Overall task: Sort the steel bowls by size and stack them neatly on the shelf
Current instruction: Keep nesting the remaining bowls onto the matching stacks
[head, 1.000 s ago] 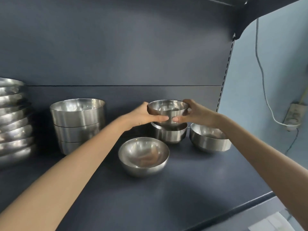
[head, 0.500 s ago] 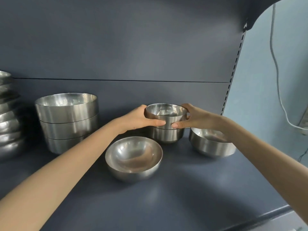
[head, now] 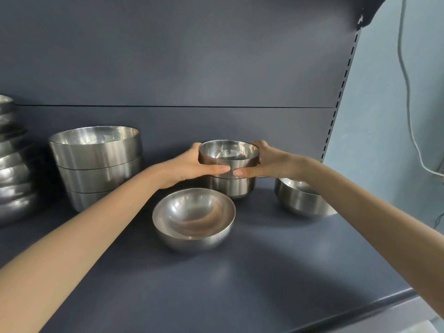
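Both hands gripped a small steel bowl (head: 229,156) at the back of the dark shelf (head: 264,272): the left hand (head: 192,168) and the right hand (head: 266,162) had their fingers wrapped round its sides, thumbs nearly meeting in front. It sat nested in a second small bowl (head: 231,187). A round bowl (head: 194,218) stood in front, another bowl (head: 301,197) to the right, a stack of large bowls (head: 96,164) to the left. Any writing on the steel was too faint to read.

**Both hands closed around one small bowl**

The left hand (head: 189,168) is reached in from 8 o'clock, the right hand (head: 269,162) from 4 o'clock, both forearms bare and extended. A small steel bowl (head: 229,156) is clasped between them, thumbs laid across its near wall, tips nearly met.
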A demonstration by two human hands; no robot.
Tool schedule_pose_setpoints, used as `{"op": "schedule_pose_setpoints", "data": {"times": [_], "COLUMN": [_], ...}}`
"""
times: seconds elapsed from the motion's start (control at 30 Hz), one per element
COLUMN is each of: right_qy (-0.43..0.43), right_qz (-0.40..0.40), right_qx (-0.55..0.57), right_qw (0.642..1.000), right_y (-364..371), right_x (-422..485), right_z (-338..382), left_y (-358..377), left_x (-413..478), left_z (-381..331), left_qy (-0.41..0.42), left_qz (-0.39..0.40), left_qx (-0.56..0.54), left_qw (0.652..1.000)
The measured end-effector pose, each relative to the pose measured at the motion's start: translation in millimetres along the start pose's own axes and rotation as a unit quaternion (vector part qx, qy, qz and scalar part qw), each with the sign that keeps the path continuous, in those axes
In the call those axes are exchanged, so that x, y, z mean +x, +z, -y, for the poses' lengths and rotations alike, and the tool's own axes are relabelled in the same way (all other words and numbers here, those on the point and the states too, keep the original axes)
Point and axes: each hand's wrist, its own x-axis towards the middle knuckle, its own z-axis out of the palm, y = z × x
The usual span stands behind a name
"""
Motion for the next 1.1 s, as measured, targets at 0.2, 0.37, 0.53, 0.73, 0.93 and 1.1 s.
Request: {"op": "schedule_pose_setpoints", "data": {"times": [0.2, 0.37, 0.53, 0.73, 0.93, 1.1], "right_qy": [0.017, -0.021, -0.076, -0.104, -0.136, -0.141], "right_qz": [-0.048, -0.104, -0.133, -0.167, -0.19, -0.2], "right_qx": [0.128, 0.247, 0.289, 0.274, 0.285, 0.292], "right_qw": [0.99, 0.963, 0.945, 0.941, 0.93, 0.924], "right_y": [25, 48, 61, 65, 58, 49], "right_x": [0, -12, -17, -21, -27, -33], "right_z": [3, -5, -12, -14, -3, 17], "left_y": [-5, 0, 4, 5, 0, -9], "left_x": [-7, -13, -18, -20, -20, -29], "left_z": [10, 11, 12, 8, -8, -26], "left_qy": [0.008, 0.017, 0.023, 0.035, 0.063, 0.086], "left_qz": [-0.006, -0.025, -0.038, -0.049, -0.055, -0.091], "left_qx": [-0.033, -0.061, -0.082, -0.078, -0.071, -0.061], "left_qw": [0.999, 0.998, 0.996, 0.995, 0.994, 0.99]}}
